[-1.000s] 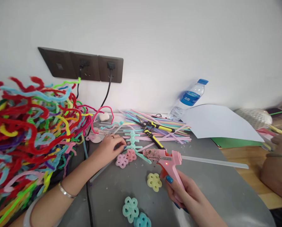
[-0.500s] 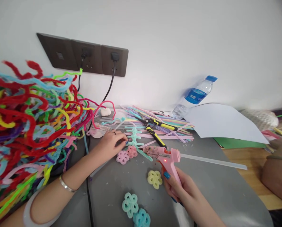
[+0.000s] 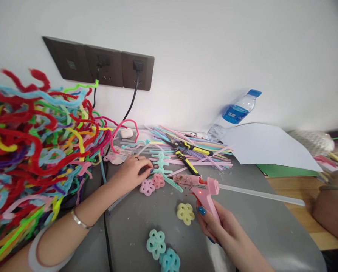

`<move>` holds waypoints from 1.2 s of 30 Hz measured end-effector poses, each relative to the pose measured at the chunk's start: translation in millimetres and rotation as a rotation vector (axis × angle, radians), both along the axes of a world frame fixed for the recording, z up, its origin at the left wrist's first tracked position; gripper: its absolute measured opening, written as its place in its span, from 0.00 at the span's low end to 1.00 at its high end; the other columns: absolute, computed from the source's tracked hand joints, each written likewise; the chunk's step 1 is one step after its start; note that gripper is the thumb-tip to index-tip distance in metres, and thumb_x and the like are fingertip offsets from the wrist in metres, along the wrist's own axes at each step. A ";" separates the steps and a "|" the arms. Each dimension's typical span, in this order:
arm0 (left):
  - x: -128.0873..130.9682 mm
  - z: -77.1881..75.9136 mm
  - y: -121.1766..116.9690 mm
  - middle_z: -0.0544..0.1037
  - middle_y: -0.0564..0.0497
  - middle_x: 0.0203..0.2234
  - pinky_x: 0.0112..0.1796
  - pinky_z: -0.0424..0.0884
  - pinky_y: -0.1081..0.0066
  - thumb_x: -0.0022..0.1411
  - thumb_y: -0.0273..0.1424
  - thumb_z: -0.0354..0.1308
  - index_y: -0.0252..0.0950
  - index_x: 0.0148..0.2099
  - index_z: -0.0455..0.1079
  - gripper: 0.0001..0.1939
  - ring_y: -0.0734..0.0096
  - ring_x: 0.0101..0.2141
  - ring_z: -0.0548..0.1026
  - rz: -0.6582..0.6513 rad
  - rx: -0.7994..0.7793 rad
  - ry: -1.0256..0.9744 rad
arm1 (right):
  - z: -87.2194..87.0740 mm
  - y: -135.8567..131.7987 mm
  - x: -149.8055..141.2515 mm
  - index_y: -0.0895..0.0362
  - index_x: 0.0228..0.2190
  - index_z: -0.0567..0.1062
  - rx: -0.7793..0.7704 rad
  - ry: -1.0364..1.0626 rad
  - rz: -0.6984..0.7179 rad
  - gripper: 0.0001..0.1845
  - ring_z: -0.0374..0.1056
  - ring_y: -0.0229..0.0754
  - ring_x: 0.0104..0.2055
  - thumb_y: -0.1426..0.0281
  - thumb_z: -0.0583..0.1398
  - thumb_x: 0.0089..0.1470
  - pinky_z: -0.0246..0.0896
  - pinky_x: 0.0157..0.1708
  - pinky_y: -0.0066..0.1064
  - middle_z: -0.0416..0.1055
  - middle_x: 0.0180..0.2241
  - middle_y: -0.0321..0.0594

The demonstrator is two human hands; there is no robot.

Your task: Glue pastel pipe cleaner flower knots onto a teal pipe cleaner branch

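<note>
Right hand gripping pink glue gun, nozzle pointing left, barrel near-level, left hand loosely curled.

Wall sockets: a dark panel in three sections, black plugs in the middle and right ones
Bottle: clear plastic with blue cap and label, tilted against the wall
Paper: a white sheet partly over a green sheet
Small case: white and rounded, near the wall below the sockets
Right edge: another person's arm with a thin band, above a wooden surface
</note>
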State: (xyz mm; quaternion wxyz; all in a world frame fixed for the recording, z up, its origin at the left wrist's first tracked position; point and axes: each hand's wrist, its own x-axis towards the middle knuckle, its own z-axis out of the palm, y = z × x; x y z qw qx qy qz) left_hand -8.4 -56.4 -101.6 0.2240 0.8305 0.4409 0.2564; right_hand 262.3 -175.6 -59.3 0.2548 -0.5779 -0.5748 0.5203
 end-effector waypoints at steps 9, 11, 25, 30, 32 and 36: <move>-0.9 -1.9 0.1 0.79 0.52 0.32 0.42 0.65 0.66 0.64 0.25 0.54 0.39 0.39 0.74 0.08 0.63 0.38 0.75 0.006 0.002 0.000 | -2.2 -2.5 2.1 0.53 0.24 0.60 -0.016 -0.013 0.003 0.30 0.47 0.35 0.22 0.41 0.49 0.62 0.47 0.23 0.28 0.54 0.19 0.30; -0.7 -1.7 0.1 0.79 0.52 0.32 0.42 0.65 0.66 0.64 0.25 0.54 0.39 0.39 0.74 0.08 0.63 0.38 0.75 0.005 0.002 0.001 | -2.5 -4.4 3.6 0.53 0.24 0.60 -0.004 -0.017 0.001 0.30 0.47 0.35 0.22 0.41 0.50 0.62 0.47 0.22 0.28 0.55 0.19 0.30; -0.3 -2.2 -0.2 0.79 0.52 0.31 0.42 0.66 0.66 0.63 0.25 0.55 0.39 0.39 0.74 0.07 0.63 0.37 0.75 0.010 0.019 0.005 | 5.2 -23.5 17.6 0.54 0.24 0.61 -0.024 -0.062 -0.118 0.30 0.44 0.35 0.22 0.42 0.51 0.61 0.42 0.23 0.29 0.53 0.18 0.30; 0.1 -0.3 -0.1 0.80 0.52 0.32 0.42 0.66 0.66 0.63 0.25 0.55 0.39 0.39 0.75 0.08 0.63 0.38 0.75 0.016 -0.003 0.005 | 0.1 -25.4 19.4 0.53 0.22 0.60 -0.006 -0.077 -0.116 0.31 0.44 0.35 0.21 0.41 0.50 0.61 0.43 0.22 0.29 0.53 0.18 0.30; 0.2 0.2 -0.1 0.80 0.52 0.33 0.42 0.66 0.66 0.63 0.25 0.55 0.39 0.39 0.75 0.08 0.63 0.38 0.75 0.019 -0.009 0.010 | -2.6 -25.6 20.5 0.53 0.22 0.60 0.004 -0.078 -0.111 0.31 0.44 0.35 0.21 0.41 0.50 0.61 0.44 0.21 0.28 0.53 0.18 0.30; 0.1 -0.9 -0.2 0.80 0.51 0.33 0.42 0.66 0.66 0.63 0.25 0.54 0.39 0.39 0.75 0.09 0.62 0.38 0.75 0.022 0.004 0.009 | -4.8 -25.7 22.0 0.53 0.22 0.60 -0.003 -0.074 -0.091 0.30 0.45 0.35 0.21 0.41 0.50 0.62 0.45 0.21 0.28 0.53 0.18 0.30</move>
